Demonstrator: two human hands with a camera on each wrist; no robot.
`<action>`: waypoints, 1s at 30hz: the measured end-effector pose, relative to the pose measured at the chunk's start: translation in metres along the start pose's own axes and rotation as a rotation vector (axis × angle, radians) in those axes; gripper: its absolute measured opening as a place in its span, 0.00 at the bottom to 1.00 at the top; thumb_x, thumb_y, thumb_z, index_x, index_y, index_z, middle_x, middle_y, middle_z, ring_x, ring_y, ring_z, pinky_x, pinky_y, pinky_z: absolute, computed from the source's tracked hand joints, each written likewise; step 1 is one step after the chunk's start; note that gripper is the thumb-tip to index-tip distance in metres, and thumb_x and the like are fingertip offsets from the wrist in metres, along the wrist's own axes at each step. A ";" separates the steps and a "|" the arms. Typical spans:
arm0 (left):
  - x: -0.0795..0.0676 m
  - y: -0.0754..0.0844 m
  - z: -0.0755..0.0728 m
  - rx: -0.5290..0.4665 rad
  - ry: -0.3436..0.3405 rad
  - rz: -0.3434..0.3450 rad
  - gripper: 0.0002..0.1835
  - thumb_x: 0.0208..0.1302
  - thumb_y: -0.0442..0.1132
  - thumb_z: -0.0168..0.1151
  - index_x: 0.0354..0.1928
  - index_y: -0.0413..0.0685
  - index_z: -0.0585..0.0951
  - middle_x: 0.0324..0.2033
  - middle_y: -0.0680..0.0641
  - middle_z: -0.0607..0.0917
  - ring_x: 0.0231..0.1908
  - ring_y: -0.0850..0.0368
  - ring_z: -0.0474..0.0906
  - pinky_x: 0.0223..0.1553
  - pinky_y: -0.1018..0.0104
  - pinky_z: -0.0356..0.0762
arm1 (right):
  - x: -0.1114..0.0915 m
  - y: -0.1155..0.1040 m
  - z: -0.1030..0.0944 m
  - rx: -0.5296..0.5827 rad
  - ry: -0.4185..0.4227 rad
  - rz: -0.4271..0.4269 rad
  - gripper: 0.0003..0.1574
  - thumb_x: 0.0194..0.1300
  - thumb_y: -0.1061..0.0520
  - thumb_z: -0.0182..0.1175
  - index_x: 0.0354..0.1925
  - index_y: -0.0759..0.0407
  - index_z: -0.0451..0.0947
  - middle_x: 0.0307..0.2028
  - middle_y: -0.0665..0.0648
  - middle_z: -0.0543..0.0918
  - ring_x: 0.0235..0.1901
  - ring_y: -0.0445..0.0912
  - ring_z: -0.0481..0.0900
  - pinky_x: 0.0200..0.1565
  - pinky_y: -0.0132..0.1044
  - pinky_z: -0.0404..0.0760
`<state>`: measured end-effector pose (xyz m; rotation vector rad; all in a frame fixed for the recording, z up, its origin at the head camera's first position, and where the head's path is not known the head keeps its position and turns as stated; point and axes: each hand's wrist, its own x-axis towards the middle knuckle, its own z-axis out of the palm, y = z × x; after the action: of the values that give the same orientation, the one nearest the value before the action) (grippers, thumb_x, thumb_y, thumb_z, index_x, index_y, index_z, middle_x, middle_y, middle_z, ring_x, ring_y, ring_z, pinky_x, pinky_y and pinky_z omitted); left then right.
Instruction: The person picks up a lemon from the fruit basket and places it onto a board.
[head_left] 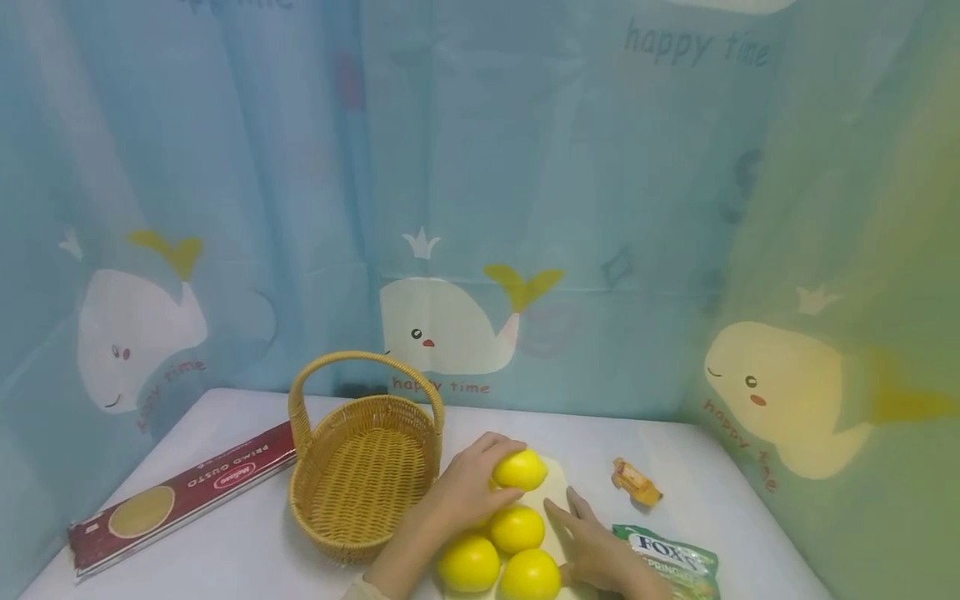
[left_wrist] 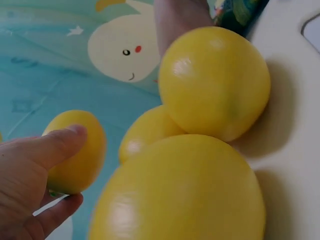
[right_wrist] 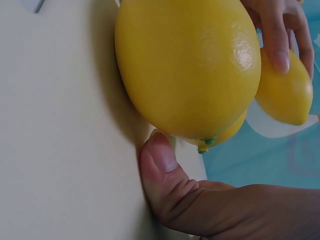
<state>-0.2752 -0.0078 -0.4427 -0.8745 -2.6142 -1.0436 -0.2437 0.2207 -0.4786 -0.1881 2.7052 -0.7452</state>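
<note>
Several yellow lemons stand on a pale cream board [head_left: 555, 475] at the front of the table. My left hand [head_left: 465, 487] holds one lemon [head_left: 522, 470] over the board's far end, thumb on one side and fingers on the other; the left wrist view shows this lemon [left_wrist: 77, 150] in the grip. Nearer me are three more lemons [head_left: 517, 529], clustered together. On the board's right side rests my right hand [head_left: 596, 546], fingers spread forward. Its thumb [right_wrist: 162, 160] lies against the board, right at the end of the nearest lemon [right_wrist: 187, 65].
An oval wicker basket [head_left: 303, 508] with a tall handle stands left of the board. Farther left lies a long dark-red pasta pack [head_left: 195, 492]. To the right are a small orange-yellow packet [head_left: 636, 482] and a green FOX'S bag [head_left: 675, 558]. Whale-printed curtains [head_left: 480, 167] enclose the table.
</note>
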 end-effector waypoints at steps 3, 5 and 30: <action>0.000 -0.005 0.004 -0.021 0.003 -0.025 0.30 0.55 0.48 0.69 0.62 0.59 0.72 0.55 0.58 0.76 0.54 0.61 0.75 0.59 0.61 0.75 | 0.000 -0.001 0.001 -0.010 0.000 -0.028 0.63 0.36 0.41 0.75 0.69 0.50 0.61 0.72 0.72 0.45 0.67 0.72 0.53 0.58 0.73 0.61; 0.001 -0.008 0.008 -0.031 0.003 -0.031 0.30 0.55 0.48 0.69 0.61 0.58 0.72 0.55 0.59 0.76 0.55 0.62 0.75 0.59 0.62 0.75 | 0.000 -0.001 0.001 -0.019 0.005 -0.050 0.63 0.36 0.41 0.74 0.70 0.51 0.61 0.72 0.72 0.45 0.67 0.72 0.53 0.58 0.72 0.61; 0.006 -0.018 0.030 0.043 -0.079 -0.042 0.30 0.60 0.55 0.62 0.65 0.68 0.69 0.63 0.61 0.72 0.63 0.59 0.70 0.63 0.46 0.68 | 0.003 -0.001 0.000 -0.010 -0.001 0.005 0.64 0.33 0.40 0.75 0.69 0.51 0.63 0.72 0.72 0.44 0.67 0.73 0.53 0.57 0.72 0.62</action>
<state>-0.2894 0.0051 -0.4728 -0.8716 -2.7204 -0.9785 -0.2460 0.2190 -0.4789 -0.1836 2.7085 -0.7298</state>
